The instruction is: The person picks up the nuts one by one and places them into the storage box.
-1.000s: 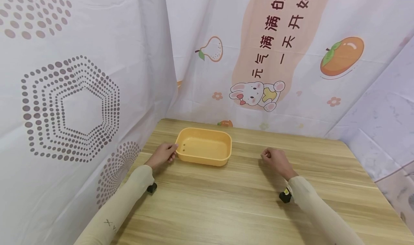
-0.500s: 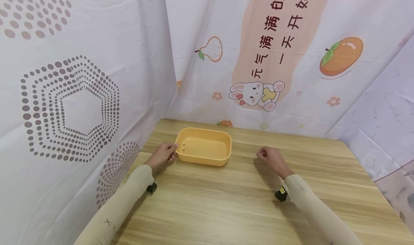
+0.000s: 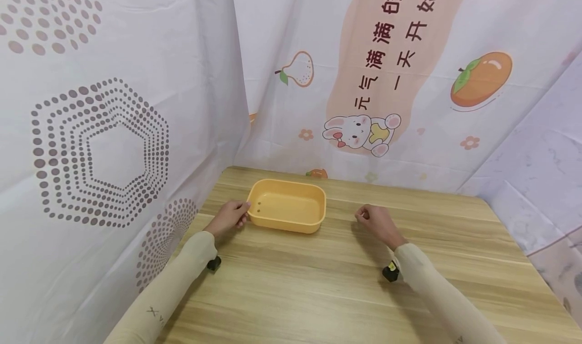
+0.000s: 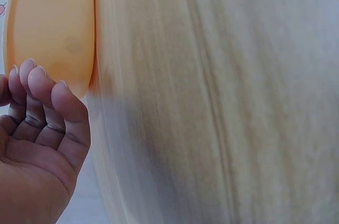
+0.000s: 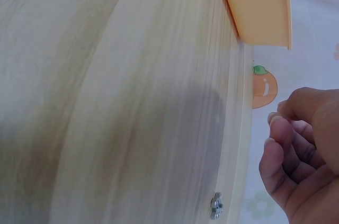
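Observation:
A yellow rectangular plastic basin (image 3: 287,207) sits near the back of the wooden table, with two small holes at its left end. At that left end my left hand (image 3: 229,216) holds the rim, thumb on top and fingers curled below. In the left wrist view the curled fingertips (image 4: 38,75) lie against the basin's orange-looking wall (image 4: 53,23). My right hand (image 3: 376,222) is over the table to the right of the basin, apart from it. Its fingers are curled, thumb tip meeting the index finger, and nothing shows between them in the right wrist view.
A small silver metal piece (image 5: 216,206) shows against the table near its edge in the right wrist view. Printed curtains (image 3: 291,132) hang behind the table (image 3: 291,283) and along both sides. Each wrist wears a small black camera (image 3: 390,272).
My right hand has moved left, closer to the basin, with its fingers still curled. The left hand and the basin have stayed in place.

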Demonstrator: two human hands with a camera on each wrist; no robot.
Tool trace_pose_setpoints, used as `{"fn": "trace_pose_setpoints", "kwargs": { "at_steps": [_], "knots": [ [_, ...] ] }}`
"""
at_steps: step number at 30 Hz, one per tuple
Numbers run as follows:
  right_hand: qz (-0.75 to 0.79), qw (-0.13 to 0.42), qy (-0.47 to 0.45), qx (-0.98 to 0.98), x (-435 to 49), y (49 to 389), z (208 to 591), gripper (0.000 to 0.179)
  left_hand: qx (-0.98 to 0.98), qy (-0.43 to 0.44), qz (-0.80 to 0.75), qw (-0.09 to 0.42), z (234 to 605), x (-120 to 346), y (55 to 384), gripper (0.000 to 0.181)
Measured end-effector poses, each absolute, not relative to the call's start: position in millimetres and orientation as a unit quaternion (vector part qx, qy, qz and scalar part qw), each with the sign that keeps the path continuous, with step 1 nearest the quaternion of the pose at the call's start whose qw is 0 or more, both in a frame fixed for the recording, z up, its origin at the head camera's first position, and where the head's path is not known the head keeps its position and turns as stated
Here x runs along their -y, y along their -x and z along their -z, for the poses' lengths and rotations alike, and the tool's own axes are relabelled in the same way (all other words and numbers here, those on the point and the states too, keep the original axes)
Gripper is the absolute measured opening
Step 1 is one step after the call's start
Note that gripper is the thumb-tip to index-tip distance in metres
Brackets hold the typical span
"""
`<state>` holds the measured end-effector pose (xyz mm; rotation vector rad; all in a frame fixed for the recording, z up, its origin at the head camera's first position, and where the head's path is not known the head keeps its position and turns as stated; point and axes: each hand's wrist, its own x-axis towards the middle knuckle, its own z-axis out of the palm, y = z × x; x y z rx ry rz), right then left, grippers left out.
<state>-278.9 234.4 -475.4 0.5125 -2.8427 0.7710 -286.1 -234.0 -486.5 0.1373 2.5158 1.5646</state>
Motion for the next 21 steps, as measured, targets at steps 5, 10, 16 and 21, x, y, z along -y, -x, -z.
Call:
{"fn": "trace_pose_setpoints", "kwargs": {
  "at_steps": [5, 10, 16, 21],
  "knots": [
    [-0.263, 0.075, -0.174, 0.946, -229, 279, 475, 0.012, -0.845, -0.048, -0.525, 0.088, 488, 234, 287, 0.040],
    [-0.260, 0.078, -0.175, 0.947, -223, 279, 474, 0.012, -0.844, -0.048, -0.526, 0.087, 487, 234, 287, 0.040],
    [-0.261, 0.065, -0.172, 0.948, -216, 280, 471, 0.010, -0.844, -0.046, -0.527, 0.089, 485, 234, 285, 0.041],
    [-0.267, 0.050, -0.170, 0.947, -212, 281, 469, 0.011, -0.845, -0.048, -0.524, 0.090, 485, 234, 285, 0.040]
  ]
}}
